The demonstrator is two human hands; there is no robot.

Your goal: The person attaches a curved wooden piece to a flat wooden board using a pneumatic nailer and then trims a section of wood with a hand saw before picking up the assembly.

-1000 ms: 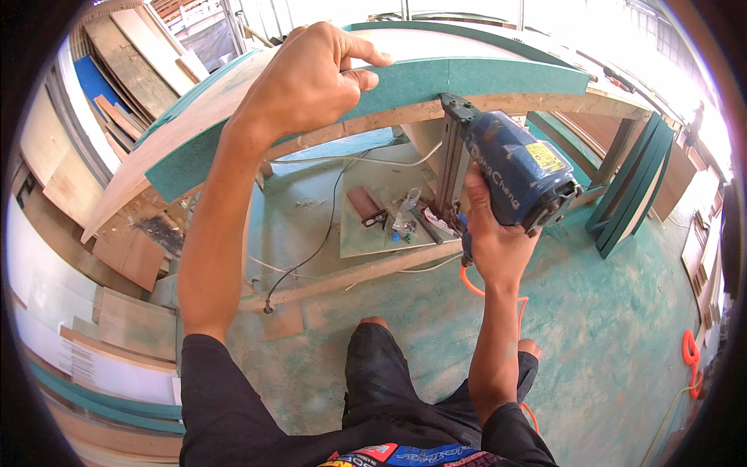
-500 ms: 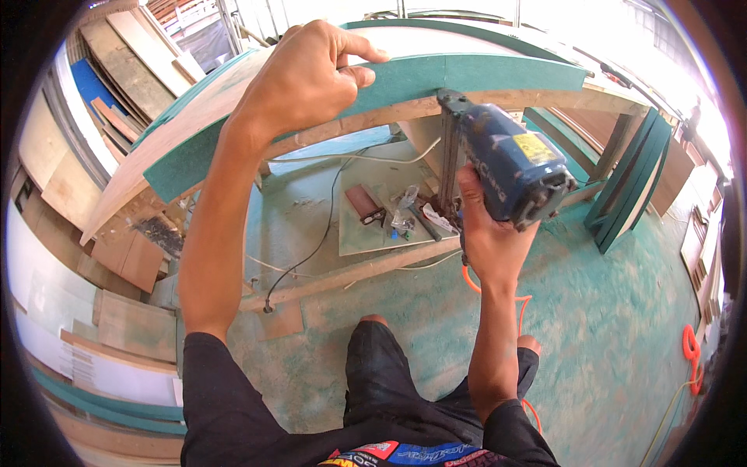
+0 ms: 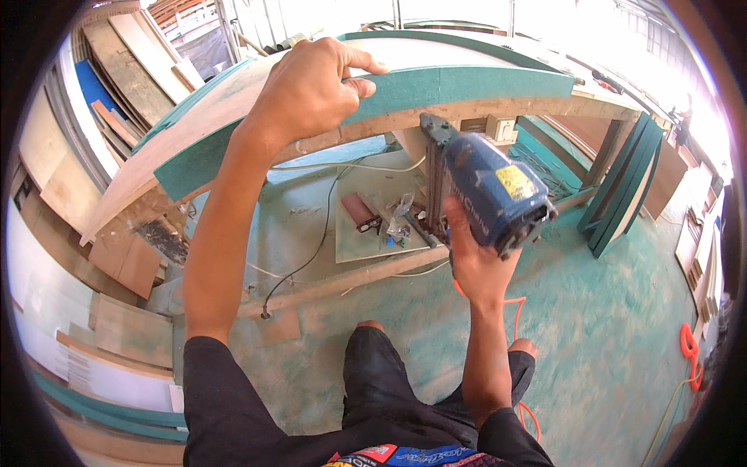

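My left hand (image 3: 315, 86) grips the upper edge of a long green board strip (image 3: 459, 86), its index finger stretched along the top and its other fingers curled in. The strip stands on edge along the near side of a pale curved panel (image 3: 416, 53). In my right hand (image 3: 478, 265) is a blue and black nail gun (image 3: 494, 187), held by its handle. Its nose lies just below the strip, near the wooden rail of the bench; whether it touches the wood cannot be made out. An orange air hose (image 3: 520, 311) trails below that hand.
Under the bench, a low board (image 3: 350, 245) carries scissors, a plastic bag and small items. A black cable (image 3: 317, 249) crosses there. Curved green pieces (image 3: 622, 187) lean at the right. Sheets and offcuts (image 3: 124, 66) stack up on the left. Coiled orange hose (image 3: 689, 346) lies far right.
The nail gun and my right hand have shifted slightly left and down, its nose now lower beneath the strip. My left hand keeps its place on the strip.
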